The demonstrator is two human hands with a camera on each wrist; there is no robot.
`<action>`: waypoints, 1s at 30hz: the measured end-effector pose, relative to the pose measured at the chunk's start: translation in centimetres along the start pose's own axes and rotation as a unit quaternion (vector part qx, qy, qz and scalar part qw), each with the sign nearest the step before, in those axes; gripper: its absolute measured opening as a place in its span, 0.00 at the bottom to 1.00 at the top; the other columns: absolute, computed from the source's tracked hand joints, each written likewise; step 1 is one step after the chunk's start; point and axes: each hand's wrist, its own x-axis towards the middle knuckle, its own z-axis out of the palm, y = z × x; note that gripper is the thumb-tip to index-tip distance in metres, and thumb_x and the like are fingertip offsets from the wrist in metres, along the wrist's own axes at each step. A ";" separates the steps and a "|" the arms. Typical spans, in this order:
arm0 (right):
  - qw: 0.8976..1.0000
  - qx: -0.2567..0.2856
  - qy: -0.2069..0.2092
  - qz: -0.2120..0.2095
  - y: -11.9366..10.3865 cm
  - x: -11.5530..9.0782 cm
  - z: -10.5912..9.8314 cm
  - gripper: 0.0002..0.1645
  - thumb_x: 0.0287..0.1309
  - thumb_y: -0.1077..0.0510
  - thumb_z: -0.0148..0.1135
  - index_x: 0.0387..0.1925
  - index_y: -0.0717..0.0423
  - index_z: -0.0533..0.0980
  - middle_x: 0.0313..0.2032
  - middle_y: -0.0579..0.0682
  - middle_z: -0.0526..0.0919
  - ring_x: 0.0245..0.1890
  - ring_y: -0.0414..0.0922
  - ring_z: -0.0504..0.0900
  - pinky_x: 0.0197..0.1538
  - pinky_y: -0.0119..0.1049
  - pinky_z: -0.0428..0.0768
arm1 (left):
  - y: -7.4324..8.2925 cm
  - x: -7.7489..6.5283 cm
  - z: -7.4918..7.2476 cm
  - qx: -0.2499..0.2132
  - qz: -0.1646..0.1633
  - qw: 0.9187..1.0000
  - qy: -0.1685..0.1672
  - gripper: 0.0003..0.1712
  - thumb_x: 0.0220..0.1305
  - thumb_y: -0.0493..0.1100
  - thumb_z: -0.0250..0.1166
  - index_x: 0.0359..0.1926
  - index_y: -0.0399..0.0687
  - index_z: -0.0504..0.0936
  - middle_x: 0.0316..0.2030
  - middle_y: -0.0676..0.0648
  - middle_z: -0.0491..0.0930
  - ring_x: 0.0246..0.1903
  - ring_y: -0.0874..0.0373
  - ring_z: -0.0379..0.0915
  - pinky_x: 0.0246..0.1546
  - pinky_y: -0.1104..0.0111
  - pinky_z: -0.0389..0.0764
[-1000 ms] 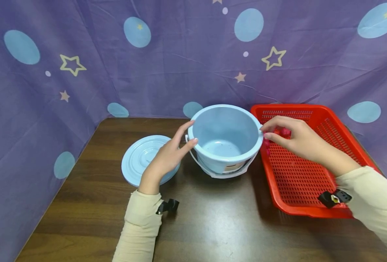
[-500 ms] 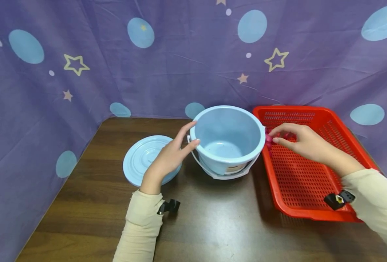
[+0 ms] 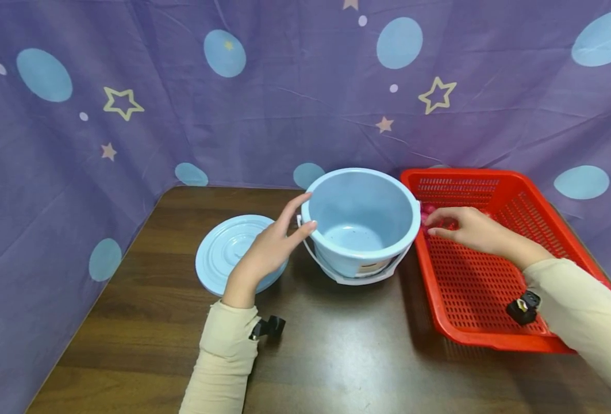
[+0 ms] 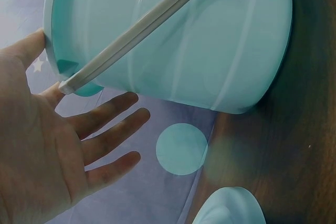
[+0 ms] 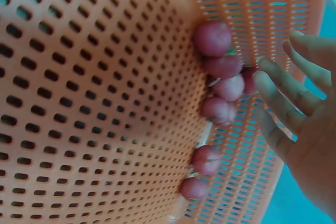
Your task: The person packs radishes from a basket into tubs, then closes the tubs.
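The light blue bucket point(image 3: 364, 247) stands upright on the table, its pale handle point(image 3: 367, 280) hanging down in front. My left hand point(image 3: 264, 250) touches the bucket's left rim with thumb and index finger; in the left wrist view the other fingers are spread beside the wall. Over the left part of the red basket point(image 3: 460, 336), my right hand point(image 3: 471, 230) hovers with slightly bent fingers and nothing between them. Several small round reddish-pink pieces, resembling radishes point(image 5: 212, 39), lie along the basket's side, near the right fingers. In the head view the hand partly hides them.
A round light blue lid point(image 3: 225, 247) lies on the wooden table point(image 3: 129, 322), left of the bucket and partly behind my left hand. The basket stands close to the bucket's right side. A purple patterned cloth point(image 3: 264, 115) hangs behind the table.
My right hand has moved from the bucket's right rim down and right, over the pieces in the basket. My left hand stays at the left rim. The view has shifted slightly.
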 end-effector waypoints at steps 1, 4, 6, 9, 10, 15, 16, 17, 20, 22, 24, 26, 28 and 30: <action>1.000 -0.003 -0.008 0.002 0.2 0.1 0.2 0.11 0.61 0.56 0.69 0.45 0.54 0.83 0.40 0.48 0.85 0.39 0.46 0.78 0.47 0.49 0.77 | 0.0 0.0 0.0 -0.001 0.001 1.000 -0.001 0.35 0.64 0.77 0.49 0.69 0.96 0.47 0.73 0.52 0.58 0.64 0.39 0.65 0.57 0.41 0.67; 1.000 -0.004 -0.030 0.005 0.9 0.3 0.7 0.11 0.60 0.57 0.70 0.44 0.53 0.83 0.38 0.45 0.84 0.36 0.44 0.77 0.43 0.43 0.77 | 0.0 -0.1 0.0 -0.006 0.001 1.000 -0.004 0.35 0.64 0.77 0.49 0.70 0.96 0.47 0.73 0.51 0.58 0.64 0.39 0.65 0.57 0.41 0.67; 0.999 0.003 -0.042 0.004 1.3 0.4 1.0 0.11 0.59 0.57 0.70 0.44 0.53 0.83 0.37 0.44 0.84 0.34 0.43 0.76 0.41 0.39 0.75 | 0.0 -0.1 0.0 -0.006 0.000 1.000 -0.005 0.35 0.64 0.77 0.49 0.69 0.96 0.47 0.73 0.52 0.58 0.64 0.39 0.65 0.57 0.41 0.67; 0.998 0.011 -0.053 -0.010 1.8 0.4 1.4 0.11 0.58 0.58 0.71 0.44 0.54 0.83 0.37 0.44 0.84 0.33 0.42 0.76 0.41 0.39 0.76 | 0.0 -0.1 0.0 -0.006 -0.001 1.000 -0.004 0.35 0.64 0.77 0.49 0.69 0.97 0.47 0.73 0.52 0.58 0.64 0.40 0.65 0.57 0.42 0.67; 0.998 0.012 -0.055 -0.015 1.9 0.4 1.6 0.12 0.58 0.58 0.71 0.44 0.54 0.83 0.37 0.44 0.84 0.33 0.42 0.76 0.40 0.39 0.77 | 0.0 -0.1 0.0 -0.005 -0.001 1.000 -0.004 0.35 0.64 0.77 0.49 0.69 0.97 0.47 0.73 0.52 0.58 0.64 0.41 0.65 0.57 0.42 0.67; 0.998 0.012 -0.060 -0.033 2.6 0.5 2.3 0.16 0.56 0.60 0.72 0.46 0.57 0.82 0.37 0.46 0.85 0.33 0.41 0.77 0.41 0.40 0.80 | 0.1 0.0 -0.1 0.001 -0.002 1.000 -0.002 0.35 0.64 0.78 0.49 0.69 0.97 0.47 0.73 0.53 0.59 0.63 0.44 0.66 0.57 0.43 0.68; 0.997 0.013 -0.061 -0.034 2.7 0.5 2.4 0.16 0.56 0.60 0.72 0.47 0.58 0.82 0.37 0.46 0.85 0.32 0.41 0.78 0.40 0.39 0.80 | 0.1 0.0 -0.1 0.001 -0.002 1.000 -0.002 0.35 0.64 0.77 0.49 0.69 0.97 0.47 0.73 0.52 0.59 0.63 0.44 0.67 0.57 0.43 0.68; 0.997 0.014 -0.061 -0.034 2.7 0.5 2.5 0.17 0.55 0.61 0.72 0.47 0.58 0.82 0.37 0.46 0.85 0.33 0.41 0.78 0.40 0.39 0.80 | 0.2 0.1 -0.2 0.002 -0.001 1.000 -0.001 0.35 0.64 0.77 0.49 0.69 0.97 0.47 0.73 0.52 0.59 0.63 0.44 0.67 0.57 0.43 0.68; 0.997 0.019 -0.061 -0.039 2.8 0.6 2.7 0.18 0.54 0.63 0.73 0.47 0.60 0.82 0.36 0.46 0.84 0.32 0.41 0.78 0.39 0.37 0.80 | 0.2 0.1 -0.2 0.003 0.002 1.000 0.000 0.34 0.64 0.77 0.49 0.69 0.96 0.48 0.72 0.52 0.60 0.63 0.45 0.67 0.57 0.43 0.68; 0.997 0.019 -0.058 -0.047 2.7 0.6 2.7 0.17 0.53 0.64 0.73 0.46 0.60 0.81 0.34 0.46 0.84 0.31 0.41 0.78 0.39 0.37 0.80 | 0.2 0.1 -0.2 0.001 0.002 1.000 -0.001 0.34 0.65 0.77 0.49 0.69 0.97 0.48 0.73 0.52 0.59 0.63 0.45 0.66 0.57 0.43 0.68; 0.997 0.017 -0.054 -0.057 2.7 0.6 2.7 0.16 0.53 0.65 0.73 0.45 0.60 0.82 0.33 0.45 0.83 0.31 0.41 0.78 0.39 0.38 0.80 | 0.2 0.1 -0.2 0.000 0.001 1.000 -0.001 0.34 0.65 0.77 0.49 0.69 0.97 0.48 0.72 0.52 0.59 0.63 0.45 0.66 0.57 0.43 0.68; 0.997 0.017 -0.052 -0.063 2.6 0.6 2.8 0.15 0.52 0.65 0.73 0.44 0.60 0.81 0.33 0.44 0.83 0.32 0.42 0.78 0.39 0.40 0.80 | 0.1 0.2 -0.2 0.000 0.000 1.000 -0.001 0.34 0.64 0.77 0.49 0.69 0.97 0.47 0.72 0.52 0.59 0.63 0.45 0.67 0.56 0.44 0.68; 0.996 0.018 -0.052 -0.065 2.6 0.7 2.8 0.15 0.52 0.66 0.73 0.43 0.59 0.81 0.32 0.43 0.82 0.32 0.42 0.77 0.39 0.41 0.80 | 0.1 0.1 -0.2 0.000 -0.001 1.000 -0.001 0.35 0.64 0.77 0.49 0.69 0.97 0.47 0.72 0.52 0.60 0.62 0.44 0.67 0.56 0.43 0.69; 0.996 0.019 -0.054 -0.064 2.7 0.7 2.9 0.15 0.52 0.66 0.73 0.42 0.59 0.81 0.31 0.43 0.81 0.31 0.42 0.77 0.39 0.41 0.80 | 0.0 0.2 -0.2 0.000 -0.003 1.000 -0.001 0.35 0.64 0.78 0.48 0.69 0.97 0.47 0.72 0.52 0.59 0.62 0.44 0.68 0.55 0.43 0.69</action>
